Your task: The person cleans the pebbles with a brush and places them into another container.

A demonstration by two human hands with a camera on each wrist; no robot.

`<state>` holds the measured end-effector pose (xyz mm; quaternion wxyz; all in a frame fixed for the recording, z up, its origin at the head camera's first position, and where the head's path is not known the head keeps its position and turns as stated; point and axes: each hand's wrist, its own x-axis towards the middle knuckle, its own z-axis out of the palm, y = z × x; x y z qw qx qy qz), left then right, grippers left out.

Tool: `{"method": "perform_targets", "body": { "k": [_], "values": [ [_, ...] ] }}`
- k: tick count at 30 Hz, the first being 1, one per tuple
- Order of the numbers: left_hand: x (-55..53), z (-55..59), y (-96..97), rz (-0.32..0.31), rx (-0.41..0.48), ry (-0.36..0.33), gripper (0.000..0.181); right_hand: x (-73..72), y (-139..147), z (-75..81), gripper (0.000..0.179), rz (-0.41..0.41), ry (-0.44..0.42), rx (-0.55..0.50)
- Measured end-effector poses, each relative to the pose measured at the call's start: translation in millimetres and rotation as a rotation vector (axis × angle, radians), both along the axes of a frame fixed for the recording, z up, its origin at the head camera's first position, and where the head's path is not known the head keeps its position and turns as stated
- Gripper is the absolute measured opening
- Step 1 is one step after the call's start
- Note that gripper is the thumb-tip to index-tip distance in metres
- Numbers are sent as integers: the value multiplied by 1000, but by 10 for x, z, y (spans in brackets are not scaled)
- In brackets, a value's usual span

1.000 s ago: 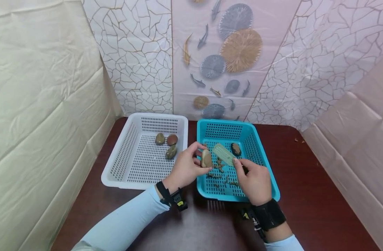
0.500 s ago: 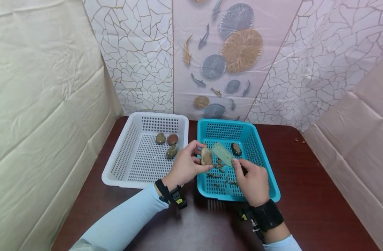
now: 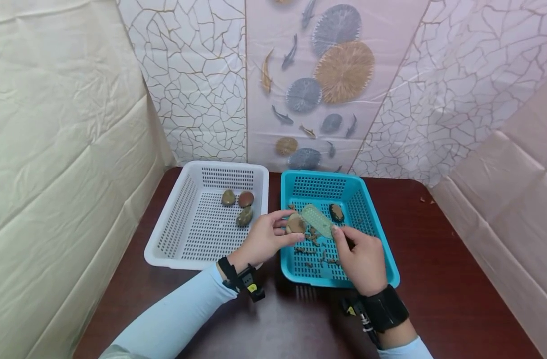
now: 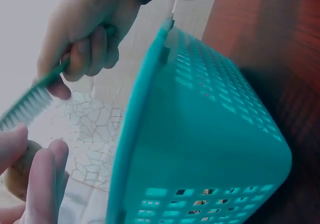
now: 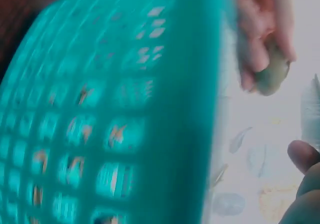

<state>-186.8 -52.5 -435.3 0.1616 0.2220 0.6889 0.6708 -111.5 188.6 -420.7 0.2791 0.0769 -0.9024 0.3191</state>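
Note:
My left hand [image 3: 265, 239] holds a smooth tan stone [image 3: 295, 224] between thumb and fingers, over the near-left part of the turquoise basket [image 3: 341, 284]. Brown mud coats part of the stone's face. A pale green brush [image 3: 317, 222] is in my right hand [image 3: 364, 257], the thumb pressing on its back. In the left wrist view, the brush's pale bristles [image 4: 30, 107] point down toward the stone. The brush head lies just right of the stone in the head view. A second muddy stone [image 3: 337, 213] rests in the turquoise basket, among several brown crumbs [image 3: 313, 237].
To the left stands a white basket [image 3: 161, 260] with a greenish stone [image 3: 228, 198], a reddish stone [image 3: 245, 199] and a mottled stone [image 3: 244, 217] in it. Both baskets sit on a dark red-brown table [image 3: 448, 279]. A few crumbs lie at the table's far right.
My left hand has turned the stone so a broader face shows, and has dipped slightly. The right hand with the brush has shifted only a little left.

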Motion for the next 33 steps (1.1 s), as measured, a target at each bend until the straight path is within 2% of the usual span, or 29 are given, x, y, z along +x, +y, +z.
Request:
{"method": "perform_targets", "body": {
  "k": [3, 6, 9, 12, 14, 16, 19, 22, 25, 27, 30, 33],
  "values": [
    [3, 22, -14, -66, 83, -48, 64, 10, 22, 2, 40, 40, -47, -45],
    [9, 45, -24, -101, 126, -55, 61, -23, 84, -30, 39, 8, -90, 0],
    [21, 56, -32, -121, 140, -56, 61, -31, 131, -53, 37, -61, -74, 16],
    [15, 49, -24, -134, 136, -39, 56, -2, 111, -44, 35, -29, -44, -40],
    [8, 47, -15, -137, 135, -28, 53, 16, 68, -25, 36, 21, -42, -66],
    [2, 44, -8, -135, 140, -25, 50, 10, 41, -25, 39, 44, -41, -43],
    [9, 44, -10, -128, 119, -38, 49, -11, 54, -55, 38, -8, -18, 33],
    [17, 36, -20, -125, 95, -60, 48, -2, 70, -51, 32, -44, 10, 17],
    [14, 40, -25, -129, 97, -64, 44, 29, 50, -20, 31, 21, -10, -32],
    [7, 46, -29, -122, 106, -66, 43, 20, 43, -22, 36, 47, -34, -32],
    [5, 47, -41, -105, 85, -75, 47, -22, 71, -66, 34, 5, -37, 50],
    [10, 36, -55, -98, 53, -82, 53, -32, 99, -77, 31, -47, -17, 52]
  ]
}}
